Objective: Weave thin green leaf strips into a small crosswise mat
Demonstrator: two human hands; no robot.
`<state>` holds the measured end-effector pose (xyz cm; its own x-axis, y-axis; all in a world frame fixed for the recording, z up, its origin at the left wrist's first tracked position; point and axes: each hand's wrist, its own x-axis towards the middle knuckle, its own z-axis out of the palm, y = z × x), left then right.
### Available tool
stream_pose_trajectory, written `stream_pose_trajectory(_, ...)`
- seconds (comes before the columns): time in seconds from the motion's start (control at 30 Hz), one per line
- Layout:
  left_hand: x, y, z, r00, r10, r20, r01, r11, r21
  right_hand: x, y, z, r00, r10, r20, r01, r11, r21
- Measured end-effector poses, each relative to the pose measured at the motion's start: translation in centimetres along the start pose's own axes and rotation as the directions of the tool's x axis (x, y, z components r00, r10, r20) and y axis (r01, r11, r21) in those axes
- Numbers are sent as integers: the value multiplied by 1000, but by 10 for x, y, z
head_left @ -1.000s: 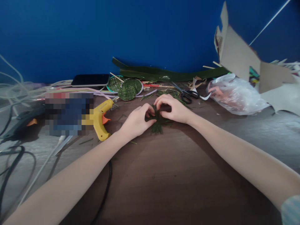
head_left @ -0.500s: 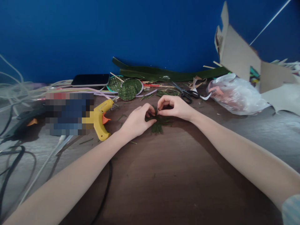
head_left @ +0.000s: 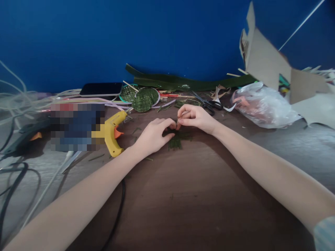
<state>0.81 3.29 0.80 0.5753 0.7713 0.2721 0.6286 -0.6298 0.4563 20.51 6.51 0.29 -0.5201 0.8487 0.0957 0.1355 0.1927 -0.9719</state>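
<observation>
A small piece woven from green leaf strips (head_left: 176,141) lies on the brown table (head_left: 183,195), its loose ends pointing toward me. My left hand (head_left: 153,134) rests on its left side with fingers curled, pressing it down. My right hand (head_left: 195,118) is just above its far edge, thumb and forefinger pinched on a thin leaf strip. The fingertips of both hands nearly touch.
A yellow glue gun (head_left: 112,131) lies left of my hands. Behind are round woven leaf discs (head_left: 143,99), a phone (head_left: 101,89), long green leaves (head_left: 183,83), scissors (head_left: 208,104), a plastic bag (head_left: 263,104) and cardboard (head_left: 267,62). Cables (head_left: 15,174) crowd the left.
My right hand has lifted off the woven piece and moved slightly up and back, pinching a strip. My left hand's fingers have flattened a little onto the piece.
</observation>
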Motion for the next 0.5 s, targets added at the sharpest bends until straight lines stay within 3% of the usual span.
stream_pose_trajectory(0.5, 0, -2, 1, 1000, 0, 29, -1, 1000, 16, -1, 0, -2, 999, -13, -48, 14, 1000, 3)
